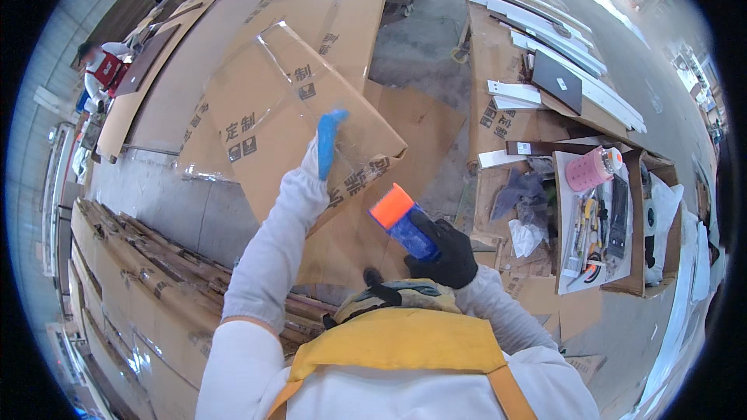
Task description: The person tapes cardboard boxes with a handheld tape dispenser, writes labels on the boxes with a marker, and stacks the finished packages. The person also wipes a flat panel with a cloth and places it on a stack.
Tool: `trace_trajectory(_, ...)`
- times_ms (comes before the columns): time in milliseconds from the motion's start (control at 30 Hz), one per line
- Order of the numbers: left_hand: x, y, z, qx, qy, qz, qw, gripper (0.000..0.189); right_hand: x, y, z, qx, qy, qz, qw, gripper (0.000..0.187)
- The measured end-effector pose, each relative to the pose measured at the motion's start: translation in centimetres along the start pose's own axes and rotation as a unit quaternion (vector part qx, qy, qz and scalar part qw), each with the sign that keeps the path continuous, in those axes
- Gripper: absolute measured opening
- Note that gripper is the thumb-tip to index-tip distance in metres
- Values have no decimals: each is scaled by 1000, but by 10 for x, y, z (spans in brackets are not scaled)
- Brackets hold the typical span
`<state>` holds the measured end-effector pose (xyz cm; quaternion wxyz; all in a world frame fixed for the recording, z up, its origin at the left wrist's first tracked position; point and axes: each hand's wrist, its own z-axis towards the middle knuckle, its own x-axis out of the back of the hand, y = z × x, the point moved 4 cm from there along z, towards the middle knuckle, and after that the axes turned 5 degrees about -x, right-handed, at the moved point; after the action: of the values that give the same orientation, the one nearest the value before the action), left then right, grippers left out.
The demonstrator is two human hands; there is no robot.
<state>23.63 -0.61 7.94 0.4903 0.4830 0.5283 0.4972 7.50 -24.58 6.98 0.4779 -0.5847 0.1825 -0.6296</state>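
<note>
A flat cardboard carton (pixel 327 93) with clear tape across it lies at an angle before me, on top of a larger taped cardboard package (pixel 344 0). My left hand (pixel 330 137), in a blue-coated glove, is over the near part of the upper carton. Its fingers are blurred, so contact with the board is unclear. In a black glove, my right hand (pixel 446 254) grips a blue hand-held tape dispenser (pixel 405 224) with an orange toothed head. The dispenser is held in front of my body, just off the carton's near right corner.
To the right, a pink bottle (pixel 589 169) and several hand tools (pixel 592 227) rest on a white board. White panel strips (pixel 548 41) lie beyond them. Stacked cardboard-wrapped packages (pixel 157 297) stand at lower left. A person (pixel 105 73) is at the far left.
</note>
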Motion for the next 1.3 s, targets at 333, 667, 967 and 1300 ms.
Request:
trace_trajectory(333, 0, 25, -129, -33, -282, 9, 959, 69, -10, -29, -1, 141, 5, -81, 987, 69)
trace_trajectory(667, 39, 39, -133, -9, -158, 115, 981, 11, -49, -37, 2, 137, -24, -47, 989, 63)
trace_trajectory(967, 148, 102, -46, -393, -8, 618, 681, 12, -115, -28, -19, -150, -222, -120, 956, 49)
trace_trajectory(1300, 184, -48, 35, -85, 129, 699, 698, 47, -121, -58, 16, -168, -246, -97, 950, 72)
